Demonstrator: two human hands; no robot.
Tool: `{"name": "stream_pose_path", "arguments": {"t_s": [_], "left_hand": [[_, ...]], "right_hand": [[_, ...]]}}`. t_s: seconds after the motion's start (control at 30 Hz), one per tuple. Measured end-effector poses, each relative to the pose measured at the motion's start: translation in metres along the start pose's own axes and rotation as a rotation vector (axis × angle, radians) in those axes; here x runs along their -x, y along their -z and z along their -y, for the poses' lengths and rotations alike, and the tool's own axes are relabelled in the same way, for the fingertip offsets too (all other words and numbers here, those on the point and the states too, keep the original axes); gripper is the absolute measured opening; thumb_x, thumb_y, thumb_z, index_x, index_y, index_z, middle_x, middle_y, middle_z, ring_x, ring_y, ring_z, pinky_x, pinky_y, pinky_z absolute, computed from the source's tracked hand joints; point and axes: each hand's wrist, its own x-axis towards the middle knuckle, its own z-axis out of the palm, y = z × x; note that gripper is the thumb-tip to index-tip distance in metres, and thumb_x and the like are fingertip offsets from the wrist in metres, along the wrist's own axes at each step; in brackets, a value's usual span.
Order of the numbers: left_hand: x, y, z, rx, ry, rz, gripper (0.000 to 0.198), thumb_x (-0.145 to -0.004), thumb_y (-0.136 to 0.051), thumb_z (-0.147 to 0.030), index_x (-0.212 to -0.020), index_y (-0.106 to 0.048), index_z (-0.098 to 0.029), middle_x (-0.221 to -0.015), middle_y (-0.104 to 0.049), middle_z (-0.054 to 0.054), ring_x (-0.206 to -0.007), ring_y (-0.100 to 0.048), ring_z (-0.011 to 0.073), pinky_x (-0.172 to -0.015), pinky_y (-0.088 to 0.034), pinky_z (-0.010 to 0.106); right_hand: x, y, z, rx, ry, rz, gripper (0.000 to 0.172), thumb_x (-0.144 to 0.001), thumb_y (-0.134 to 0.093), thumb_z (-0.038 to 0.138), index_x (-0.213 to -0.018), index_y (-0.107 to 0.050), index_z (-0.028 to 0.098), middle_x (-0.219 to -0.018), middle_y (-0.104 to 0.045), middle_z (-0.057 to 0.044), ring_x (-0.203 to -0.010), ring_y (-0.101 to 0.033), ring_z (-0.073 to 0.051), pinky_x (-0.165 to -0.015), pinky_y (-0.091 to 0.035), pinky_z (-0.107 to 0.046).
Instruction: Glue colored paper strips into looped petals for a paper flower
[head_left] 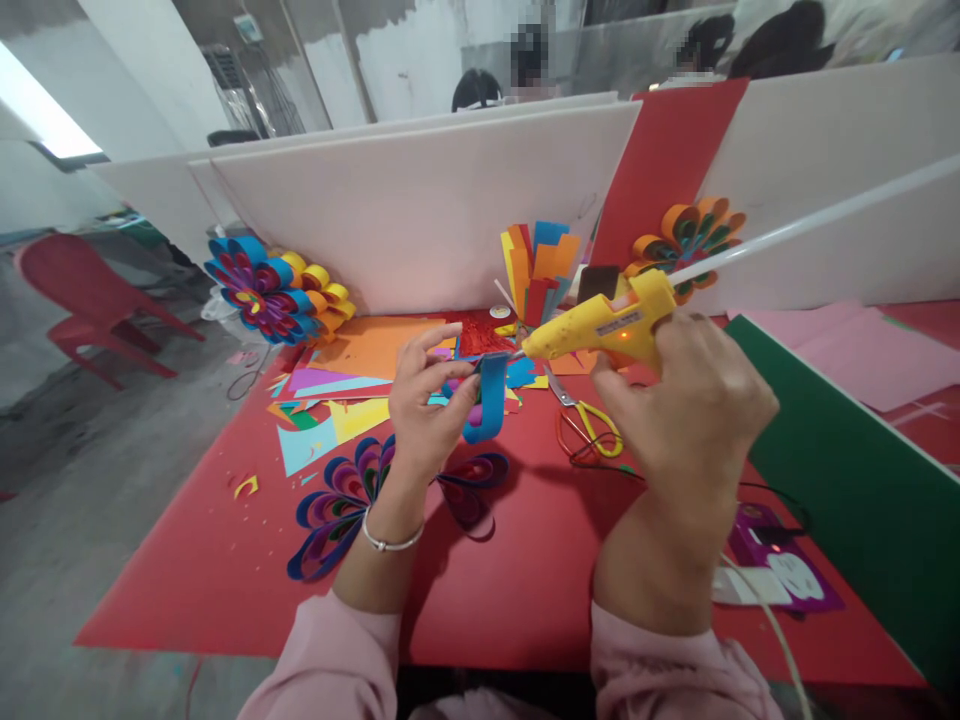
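Nozzle of the yellow hot-glue gun [600,322] is meeting the top of a blue paper loop [491,398]; the right hand [694,405] is clenching the gun's handle, aiming left. The left hand [426,400] is pinching the loop mid-air, steadying it above the red table [517,580]. Scissors [589,418] and paper scraps [330,400] are lying beyond; white partitions [420,200] are enclosing the far side.

Two bare hands in view, the left hand [424,400] and the right hand [686,400]. Both forearms come out of soft pale pink fabric sleeves [330,655], pushed back and bunched below the wrists. On the left wrist sits a thin silver metal bangle [390,543]. No gloves, no rings showing.
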Motion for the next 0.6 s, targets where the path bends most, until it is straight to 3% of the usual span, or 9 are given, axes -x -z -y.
{"name": "stream_pose_path", "arguments": {"t_s": [0.33,0.6], "left_hand": [[-0.0014,0.0019,0.0028,-0.093,-0.094,0.002,0.007,-0.089,-0.076,-0.018,-0.087,-0.077,-0.025,-0.136,-0.071,0.006,-0.126,-0.064,0.0264,-0.099,-0.055,0.046],[-0.0009,0.0017,0.0033,-0.168,-0.161,0.051,0.004,-0.089,-0.075,-0.022,-0.087,-0.077,-0.026,-0.138,-0.07,0.007,-0.131,-0.062,0.0278,-0.099,-0.057,0.046]], "right_hand": [[-0.0003,0.002,-0.003,-0.05,-0.019,0.008,0.009,-0.086,-0.066,0.03,-0.091,-0.061,0.024,-0.087,-0.066,-0.008,-0.084,-0.063,-0.028,-0.066,-0.038,-0.037],[0.0,0.0018,-0.0002,-0.033,0.059,-0.024,0.014,-0.083,-0.068,0.027,-0.094,-0.062,0.022,-0.084,-0.069,-0.007,-0.079,-0.063,-0.026,-0.063,-0.036,-0.034]]}}
